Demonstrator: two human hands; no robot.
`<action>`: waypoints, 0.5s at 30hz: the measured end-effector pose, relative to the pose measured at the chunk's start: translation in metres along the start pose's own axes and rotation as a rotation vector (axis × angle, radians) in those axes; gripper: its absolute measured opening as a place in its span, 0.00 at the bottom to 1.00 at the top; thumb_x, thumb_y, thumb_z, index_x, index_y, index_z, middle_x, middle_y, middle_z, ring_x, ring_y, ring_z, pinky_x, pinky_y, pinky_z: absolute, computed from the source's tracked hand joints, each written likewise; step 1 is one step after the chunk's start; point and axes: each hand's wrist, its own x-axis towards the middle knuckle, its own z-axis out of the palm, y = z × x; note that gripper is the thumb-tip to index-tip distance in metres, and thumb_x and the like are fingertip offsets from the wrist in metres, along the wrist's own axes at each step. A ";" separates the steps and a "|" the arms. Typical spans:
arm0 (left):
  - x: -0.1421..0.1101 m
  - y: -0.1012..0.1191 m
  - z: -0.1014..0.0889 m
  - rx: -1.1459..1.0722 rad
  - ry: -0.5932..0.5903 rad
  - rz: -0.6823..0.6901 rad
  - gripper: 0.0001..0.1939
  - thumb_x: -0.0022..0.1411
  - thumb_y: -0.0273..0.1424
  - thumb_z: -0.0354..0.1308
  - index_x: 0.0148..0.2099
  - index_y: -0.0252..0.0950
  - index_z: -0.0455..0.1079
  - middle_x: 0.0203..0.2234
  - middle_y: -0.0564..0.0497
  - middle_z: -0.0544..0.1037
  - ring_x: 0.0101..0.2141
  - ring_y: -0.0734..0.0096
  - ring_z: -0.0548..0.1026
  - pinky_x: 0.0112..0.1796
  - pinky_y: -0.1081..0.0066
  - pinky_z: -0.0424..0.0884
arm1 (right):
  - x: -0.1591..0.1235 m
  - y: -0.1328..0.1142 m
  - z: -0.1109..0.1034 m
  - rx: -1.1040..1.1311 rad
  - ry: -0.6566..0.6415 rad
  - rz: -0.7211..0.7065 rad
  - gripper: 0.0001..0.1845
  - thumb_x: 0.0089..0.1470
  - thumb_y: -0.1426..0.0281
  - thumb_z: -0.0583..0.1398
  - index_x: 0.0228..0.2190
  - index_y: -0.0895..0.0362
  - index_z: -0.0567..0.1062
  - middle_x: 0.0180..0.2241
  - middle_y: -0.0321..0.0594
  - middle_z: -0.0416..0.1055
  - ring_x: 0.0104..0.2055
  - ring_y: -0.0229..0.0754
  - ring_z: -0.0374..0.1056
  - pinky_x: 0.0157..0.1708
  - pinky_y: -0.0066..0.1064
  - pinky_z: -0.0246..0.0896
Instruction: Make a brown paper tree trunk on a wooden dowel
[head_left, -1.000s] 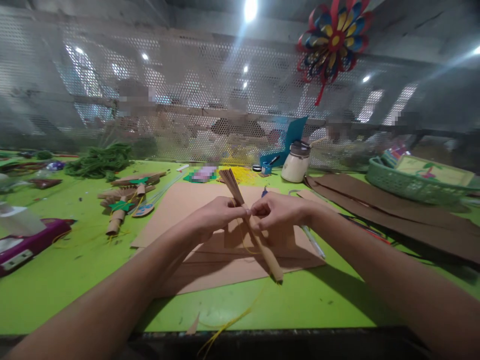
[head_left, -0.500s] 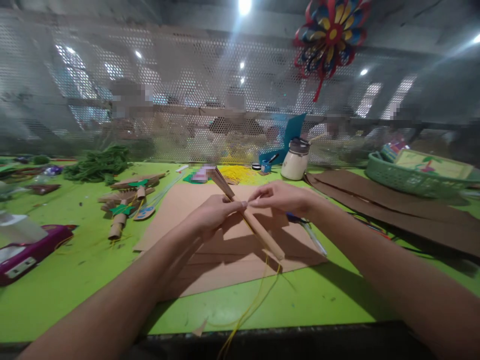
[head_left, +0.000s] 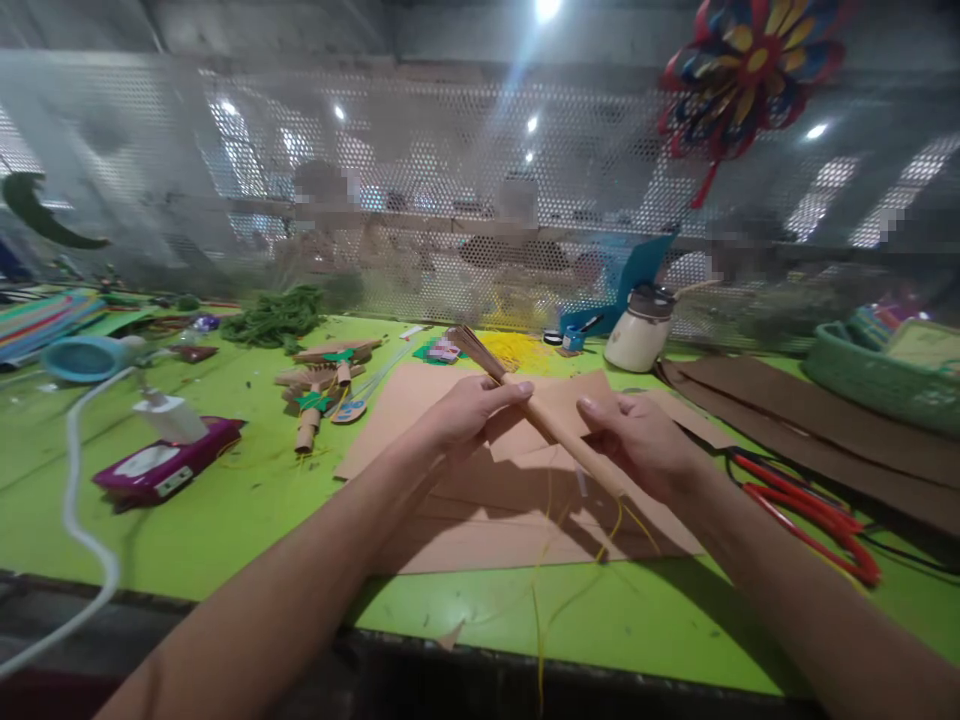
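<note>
My left hand (head_left: 480, 412) pinches a rolled brown paper stick (head_left: 570, 440) near its upper part, thumb on top. The stick slants, with a fanned, pleated paper end (head_left: 474, 350) at upper left. Yellow thread (head_left: 537, 600) hangs from its lower end past the table edge. To the right, my right hand (head_left: 641, 440) is closed, thumb and fingers on a piece of brown paper (head_left: 594, 392) behind the stick; its fingertips are partly hidden. Under both hands lie flat brown paper sheets (head_left: 465, 540).
Red-handled scissors (head_left: 810, 520) lie right of the sheets, near dark brown sheets (head_left: 750, 400) and a green basket (head_left: 877, 370). Behind stands a cream jar (head_left: 637, 330). At left are star-trimmed paper pieces (head_left: 311, 405), green string (head_left: 274, 318) and a purple power strip (head_left: 169, 465) with a white cable.
The view has swung left, bringing the scissors and white cable into sight. My right hand has moved from the stick's upper part down to its right side, now on paper. My left hand keeps its pinch.
</note>
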 end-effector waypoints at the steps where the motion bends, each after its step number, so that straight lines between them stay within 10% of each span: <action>1: -0.001 0.000 0.001 0.001 -0.016 -0.018 0.04 0.52 0.24 0.67 0.29 0.32 0.74 0.28 0.47 0.80 0.35 0.67 0.79 0.45 0.69 0.75 | 0.000 0.001 0.000 -0.008 0.001 -0.014 0.20 0.42 0.57 0.70 0.29 0.60 0.75 0.20 0.37 0.70 0.21 0.38 0.65 0.20 0.29 0.60; 8: -0.005 -0.007 0.003 0.047 -0.122 -0.131 0.06 0.53 0.29 0.67 0.32 0.30 0.76 0.30 0.42 0.82 0.33 0.64 0.79 0.40 0.67 0.74 | 0.004 0.008 -0.002 -0.065 -0.051 -0.013 0.21 0.45 0.55 0.68 0.27 0.61 0.72 0.17 0.31 0.63 0.15 0.29 0.53 0.14 0.24 0.46; 15: -0.006 0.002 0.004 0.080 0.006 -0.111 0.06 0.53 0.29 0.65 0.32 0.30 0.75 0.27 0.43 0.81 0.25 0.66 0.77 0.30 0.70 0.73 | -0.002 0.003 0.007 0.179 -0.133 -0.036 0.26 0.54 0.49 0.60 0.42 0.57 0.75 0.35 0.43 0.76 0.35 0.43 0.72 0.37 0.34 0.68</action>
